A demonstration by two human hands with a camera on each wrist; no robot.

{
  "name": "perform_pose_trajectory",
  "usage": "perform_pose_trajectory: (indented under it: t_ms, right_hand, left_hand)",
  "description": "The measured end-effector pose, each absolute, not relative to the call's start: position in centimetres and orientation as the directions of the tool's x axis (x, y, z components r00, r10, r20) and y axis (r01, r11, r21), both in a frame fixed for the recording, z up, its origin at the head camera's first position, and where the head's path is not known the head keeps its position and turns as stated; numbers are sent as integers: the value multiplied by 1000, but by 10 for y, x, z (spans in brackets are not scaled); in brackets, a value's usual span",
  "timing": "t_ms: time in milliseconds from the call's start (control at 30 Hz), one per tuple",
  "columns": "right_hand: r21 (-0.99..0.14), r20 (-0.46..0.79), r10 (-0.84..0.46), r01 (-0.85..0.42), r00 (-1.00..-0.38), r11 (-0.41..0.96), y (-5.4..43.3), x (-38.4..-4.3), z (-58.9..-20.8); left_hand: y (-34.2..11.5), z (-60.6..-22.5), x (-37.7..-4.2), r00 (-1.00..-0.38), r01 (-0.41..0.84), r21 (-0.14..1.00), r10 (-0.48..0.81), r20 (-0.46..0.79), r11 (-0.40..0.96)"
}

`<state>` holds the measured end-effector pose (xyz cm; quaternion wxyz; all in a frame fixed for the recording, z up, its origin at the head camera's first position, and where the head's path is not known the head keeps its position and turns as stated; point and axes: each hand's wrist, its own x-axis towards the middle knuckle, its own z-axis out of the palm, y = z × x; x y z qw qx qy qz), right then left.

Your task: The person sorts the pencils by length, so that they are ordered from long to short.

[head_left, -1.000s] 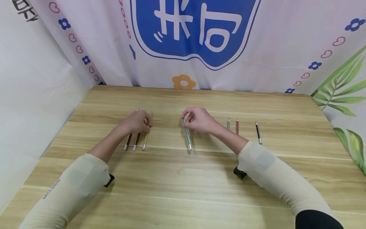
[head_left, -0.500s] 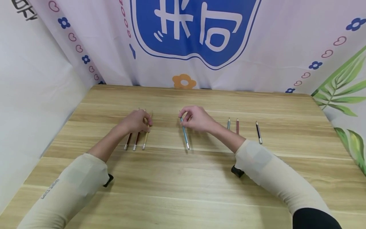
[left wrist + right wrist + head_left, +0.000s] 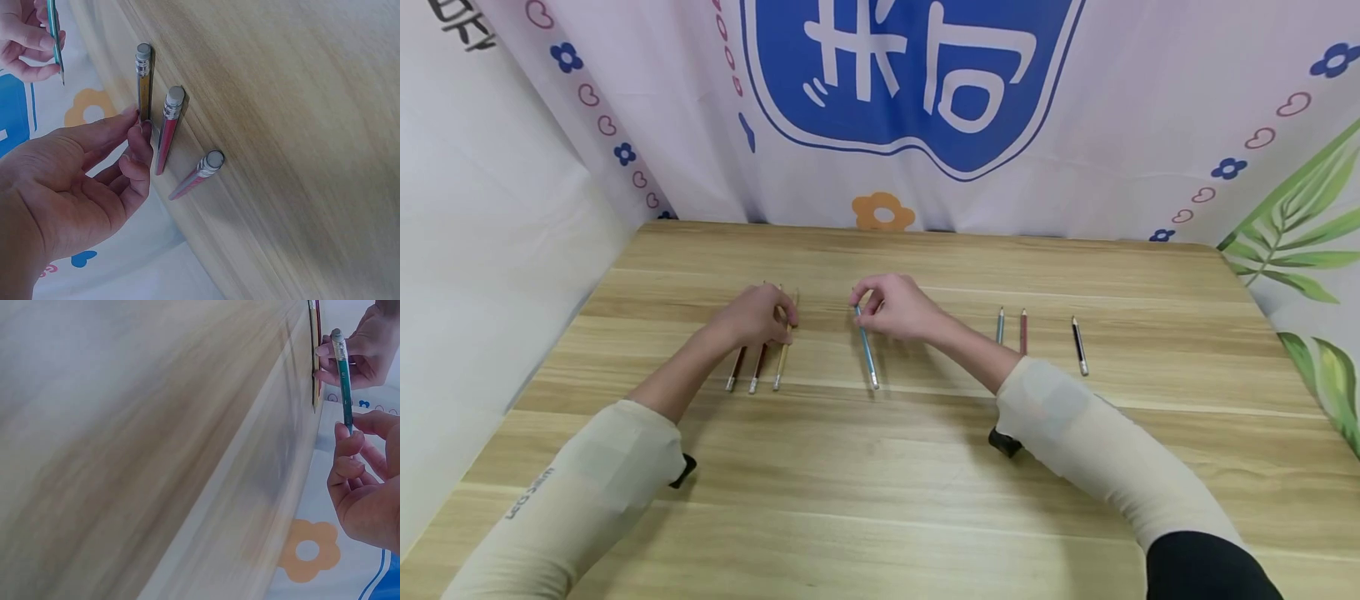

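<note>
In the head view, my left hand point(image 3: 752, 317) pinches a yellow pencil point(image 3: 782, 367) between thumb and fingertips. Two dark red pencils point(image 3: 758, 369) lie just left of it, roughly parallel, eraser ends toward me. The left wrist view shows the yellow pencil's grey eraser point(image 3: 144, 51) with the fingertips at its shaft. My right hand point(image 3: 898, 308) holds a blue pencil point(image 3: 867, 350) near its tip, a short way right of the yellow one. From the right wrist, this pencil point(image 3: 344, 375) looks teal, eraser end up, pinched between thumb and fingers.
On the wooden table point(image 3: 880, 467), a light blue pencil point(image 3: 1000, 325) and a red pencil point(image 3: 1023, 330) lie partly behind the right forearm. A black pencil point(image 3: 1079, 346) lies farther right. A printed cloth point(image 3: 1112, 125) hangs along the table's far edge.
My right hand has moved left with the blue pencil, closer to the yellow one. The left hand stays in nearly the same spot on the yellow pencil.
</note>
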<state>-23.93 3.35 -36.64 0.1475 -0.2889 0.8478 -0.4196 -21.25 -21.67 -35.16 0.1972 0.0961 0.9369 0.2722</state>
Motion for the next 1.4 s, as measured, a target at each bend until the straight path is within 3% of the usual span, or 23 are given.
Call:
perform_pose_trajectory:
  t_ms: [867, 1400]
  right_hand:
    - [-808, -31, -623, -348, -782, 476, 12, -243, -376]
    - [-803, -63, -578, -303, -813, 513, -6, -241, -381]
  left_hand:
    - [-223, -356, -216, -909, 76, 582, 296, -292, 809]
    - [-225, -358, -218, -909, 73, 604, 302, -287, 793]
